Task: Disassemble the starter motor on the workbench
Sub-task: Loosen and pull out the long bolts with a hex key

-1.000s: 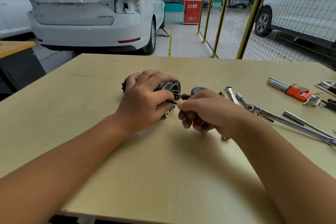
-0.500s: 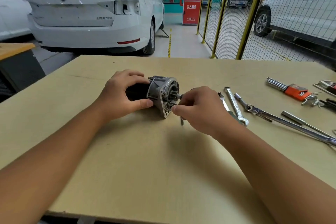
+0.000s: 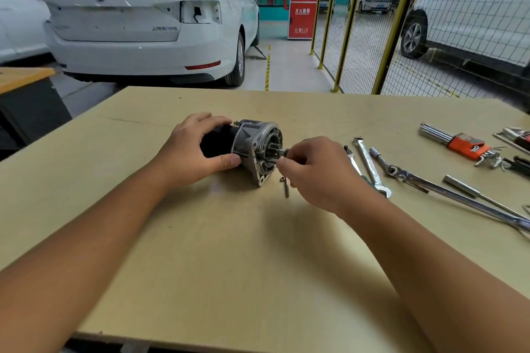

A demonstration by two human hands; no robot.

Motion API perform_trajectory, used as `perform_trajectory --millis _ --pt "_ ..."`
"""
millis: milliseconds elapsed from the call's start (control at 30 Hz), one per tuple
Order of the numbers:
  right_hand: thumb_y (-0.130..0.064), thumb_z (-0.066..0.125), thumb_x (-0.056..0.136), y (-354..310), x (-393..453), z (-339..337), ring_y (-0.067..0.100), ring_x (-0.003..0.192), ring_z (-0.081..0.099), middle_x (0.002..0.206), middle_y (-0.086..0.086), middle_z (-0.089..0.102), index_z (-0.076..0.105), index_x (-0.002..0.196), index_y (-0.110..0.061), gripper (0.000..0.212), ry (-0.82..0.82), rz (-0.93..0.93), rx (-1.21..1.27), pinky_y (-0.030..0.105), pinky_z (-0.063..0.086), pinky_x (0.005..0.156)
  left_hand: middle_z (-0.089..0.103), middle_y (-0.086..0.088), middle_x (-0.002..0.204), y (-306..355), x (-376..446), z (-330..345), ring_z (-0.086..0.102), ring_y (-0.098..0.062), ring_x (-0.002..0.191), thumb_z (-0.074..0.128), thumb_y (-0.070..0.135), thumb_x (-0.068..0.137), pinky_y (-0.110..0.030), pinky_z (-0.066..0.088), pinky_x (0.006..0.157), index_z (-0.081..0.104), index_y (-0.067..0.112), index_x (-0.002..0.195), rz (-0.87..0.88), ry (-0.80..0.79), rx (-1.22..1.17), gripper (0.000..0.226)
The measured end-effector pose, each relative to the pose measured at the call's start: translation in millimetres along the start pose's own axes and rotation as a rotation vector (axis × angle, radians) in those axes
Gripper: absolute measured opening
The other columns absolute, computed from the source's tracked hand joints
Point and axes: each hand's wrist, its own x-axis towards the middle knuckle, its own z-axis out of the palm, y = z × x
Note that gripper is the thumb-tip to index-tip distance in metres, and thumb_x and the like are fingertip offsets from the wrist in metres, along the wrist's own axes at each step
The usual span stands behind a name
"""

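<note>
Head view: right hand (image 3: 318,172) grip pinches the shaft end (image 3: 282,153) poking out of the starter motor (image 3: 252,146), left hand (image 3: 192,149) grip wraps the black body. A second ago the left hand covered the housing; now it has slid back and the nose faces right (face fully exposed). Motor lies mid tabletop (image 3: 229,266), loose bolt (image 3: 286,188) just beside it, wrenches (image 3: 370,166) near. Likely pulling the shaft next.
</note>
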Motion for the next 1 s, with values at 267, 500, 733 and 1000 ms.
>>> perform_trajectory --millis 267,500,733,1000 --pt "-0.031 0.072 0.089 0 -1 -4 0.009 0.055 0.062 0.056 -0.005 0.066 0.074 0.066 -0.020 0.025 0.063 -0.042 -0.107 0.023 0.046 0.049 0.053 0.004 0.140 5 -1 4 0.051 -0.023 0.131 0.068 0.081 0.058 -0.046 0.041 0.115 0.058 0.036 0.141 -0.003 0.001 0.005 0.095" --pt "-0.034 0.075 0.087 -6 -3 -8 0.013 0.058 0.060 0.060 -0.007 0.064 0.074 0.073 -0.022 0.019 0.113 -0.073 -0.263 0.024 0.047 0.056 0.056 0.005 0.141 10 -2 2 0.049 -0.022 0.135 0.067 0.083 0.058 -0.051 0.038 0.117 0.063 0.036 0.139 -0.022 0.011 -0.006 0.094" --pt "-0.031 0.081 0.082 -9 -3 -20 0.011 0.063 0.059 0.065 -0.013 0.063 0.076 0.076 -0.026 0.009 0.141 -0.119 -0.362 0.028 0.050 0.058 0.065 0.009 0.116 19 -3 4 0.058 -0.022 0.119 0.067 0.080 0.062 -0.051 0.042 0.111 0.071 0.041 0.119 0.001 0.091 -0.039 0.070" --pt "-0.029 0.081 0.083 -6 0 -24 0.004 0.059 0.054 0.064 -0.010 0.060 0.073 0.072 -0.022 0.015 0.037 -0.071 -0.256 0.015 0.042 0.050 0.064 0.010 0.117 16 -3 4 0.052 -0.027 0.121 0.064 0.087 0.059 -0.040 0.041 0.106 0.068 0.050 0.118 -0.011 0.092 0.011 0.070"
